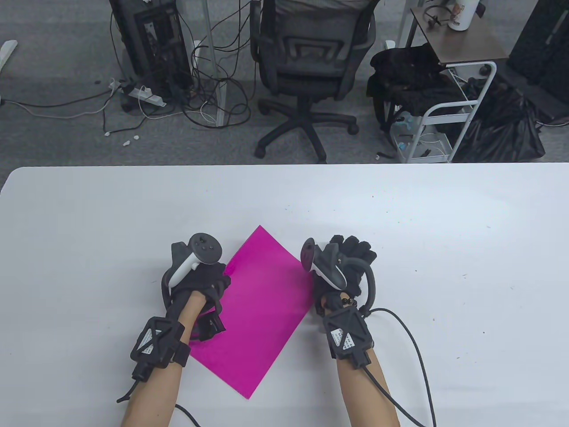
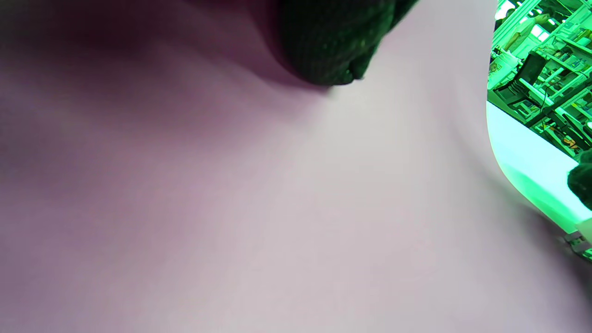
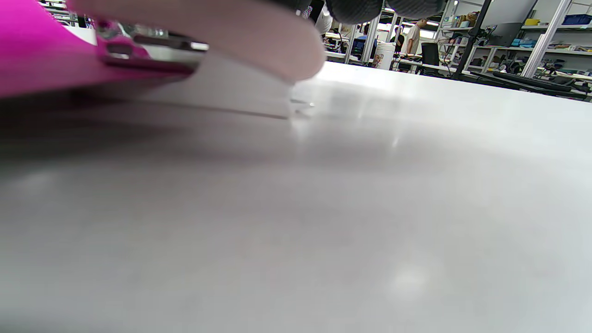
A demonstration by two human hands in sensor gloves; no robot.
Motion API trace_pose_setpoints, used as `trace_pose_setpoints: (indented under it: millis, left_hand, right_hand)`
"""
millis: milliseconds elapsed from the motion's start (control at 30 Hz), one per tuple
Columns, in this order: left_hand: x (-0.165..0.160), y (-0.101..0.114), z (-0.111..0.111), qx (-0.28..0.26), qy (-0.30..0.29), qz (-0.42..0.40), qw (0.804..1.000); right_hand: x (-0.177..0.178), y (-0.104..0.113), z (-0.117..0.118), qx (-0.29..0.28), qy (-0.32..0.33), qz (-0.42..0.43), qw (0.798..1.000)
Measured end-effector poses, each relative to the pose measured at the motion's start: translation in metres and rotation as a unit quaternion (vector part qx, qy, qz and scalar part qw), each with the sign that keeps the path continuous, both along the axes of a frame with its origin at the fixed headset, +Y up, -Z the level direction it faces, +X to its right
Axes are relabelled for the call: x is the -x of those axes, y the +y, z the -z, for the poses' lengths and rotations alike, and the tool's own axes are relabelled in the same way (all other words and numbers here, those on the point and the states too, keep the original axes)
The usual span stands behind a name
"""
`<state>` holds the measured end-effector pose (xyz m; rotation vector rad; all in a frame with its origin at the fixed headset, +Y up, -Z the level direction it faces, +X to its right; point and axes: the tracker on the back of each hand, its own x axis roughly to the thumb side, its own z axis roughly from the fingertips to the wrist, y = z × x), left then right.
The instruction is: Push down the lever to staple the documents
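Note:
A magenta sheet of paper (image 1: 262,307) lies as a diamond on the white table (image 1: 444,249). My left hand (image 1: 200,280) rests on the paper's left edge, and a gloved fingertip (image 2: 323,46) touches the sheet in the left wrist view. My right hand (image 1: 344,262) lies over the paper's right corner and hides the stapler in the table view. In the right wrist view the pale stapler (image 3: 231,41) stands on the table with its metal jaw over the paper's edge (image 3: 37,60). My gloved fingers (image 3: 356,9) lie on top of it.
Glove cables (image 1: 413,338) trail from my right wrist across the table to the near edge. Beyond the far table edge stand an office chair (image 1: 306,66), a small white cart (image 1: 444,111) and floor cables.

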<state>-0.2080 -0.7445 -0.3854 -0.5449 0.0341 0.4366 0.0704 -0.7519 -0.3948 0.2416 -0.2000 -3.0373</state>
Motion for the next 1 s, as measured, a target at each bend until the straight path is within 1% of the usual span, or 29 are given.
trace_pose_setpoints:
  millis: [1000]
  left_hand:
    - [-0.0018,0.0002,-0.0007,-0.002,0.0,0.012,1.0]
  right_hand:
    - [0.0041,0.0014,0.0013,0.022,-0.007,-0.014,1.0]
